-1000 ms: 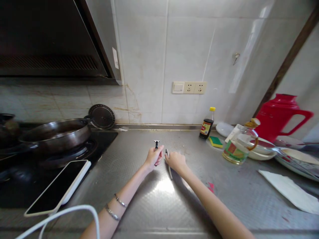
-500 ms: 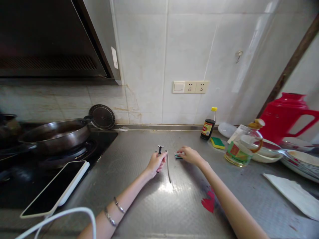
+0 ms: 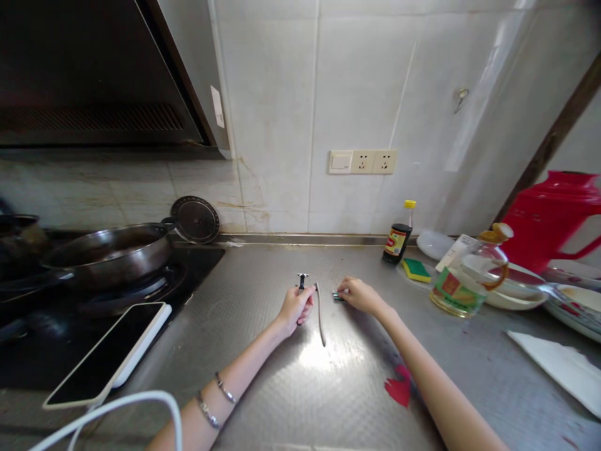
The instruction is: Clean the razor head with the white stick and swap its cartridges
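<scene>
A white cable loops at the very bottom, close to the person. A phone lies flat just past it, partly on the dark stove. Both are well to the left of the hands. A red scrap lies on the steel counter beside the right forearm.

The left hand is curled shut around a small black tool. The top of the tool sticks out past the fingers, away from the person. Just to the right of this hand a thin metal strip lies on the counter, between the two hands.

The right hand rests on the counter. Its fingertips pinch a tiny dark piece. The piece is too small to tell what it is.

Farther back and left of the hands sits a big pan on the stove, with a round lid leaning by the wall. Farther back and right stand a sauce bottle, a green sponge, a glass jug and a red flask. A white socket strip is on the tiled wall above.
</scene>
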Demonstrator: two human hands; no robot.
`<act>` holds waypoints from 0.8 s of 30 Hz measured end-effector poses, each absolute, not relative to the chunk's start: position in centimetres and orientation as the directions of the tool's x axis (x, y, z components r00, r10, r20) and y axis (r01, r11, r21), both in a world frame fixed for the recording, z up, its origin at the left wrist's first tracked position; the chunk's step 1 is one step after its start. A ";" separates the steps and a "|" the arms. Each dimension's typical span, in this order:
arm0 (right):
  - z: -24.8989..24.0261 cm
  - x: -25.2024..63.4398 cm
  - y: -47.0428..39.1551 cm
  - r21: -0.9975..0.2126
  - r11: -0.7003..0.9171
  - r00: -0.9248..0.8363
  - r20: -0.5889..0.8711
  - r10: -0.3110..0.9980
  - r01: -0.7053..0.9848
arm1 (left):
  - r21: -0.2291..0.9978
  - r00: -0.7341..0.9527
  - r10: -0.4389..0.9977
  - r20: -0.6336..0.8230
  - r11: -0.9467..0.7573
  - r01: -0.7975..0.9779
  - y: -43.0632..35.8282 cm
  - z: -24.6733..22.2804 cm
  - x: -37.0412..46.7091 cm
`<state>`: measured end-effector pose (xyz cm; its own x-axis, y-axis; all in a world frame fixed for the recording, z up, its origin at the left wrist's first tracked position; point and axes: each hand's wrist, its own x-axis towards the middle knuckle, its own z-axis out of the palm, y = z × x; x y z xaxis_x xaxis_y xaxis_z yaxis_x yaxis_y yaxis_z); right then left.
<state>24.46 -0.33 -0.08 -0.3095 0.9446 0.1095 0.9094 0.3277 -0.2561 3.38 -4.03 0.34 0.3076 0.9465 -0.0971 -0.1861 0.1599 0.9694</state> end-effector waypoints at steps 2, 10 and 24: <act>-0.2 24.4 -0.4 -0.265 0.328 -0.304 0.130 0.944 0.907 | 0.969 0.304 0.948 -0.094 0.158 -0.191 -4.0 0.4 3.4; -0.2 24.8 -0.4 -0.381 0.335 -0.275 0.204 0.939 0.862 | 0.976 0.286 0.957 -0.056 0.112 -0.186 -4.1 0.6 3.4; 2.3 21.1 -3.3 -0.783 0.462 -0.297 0.363 0.883 0.417 | 0.993 0.175 0.982 0.071 -0.053 -0.105 -4.2 0.8 3.4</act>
<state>21.13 -3.28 2.31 -0.2971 0.8834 0.3625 0.4167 0.4615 -0.7832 3.42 -4.20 0.84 0.1753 0.9819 0.0712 -0.1046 -0.0533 0.9931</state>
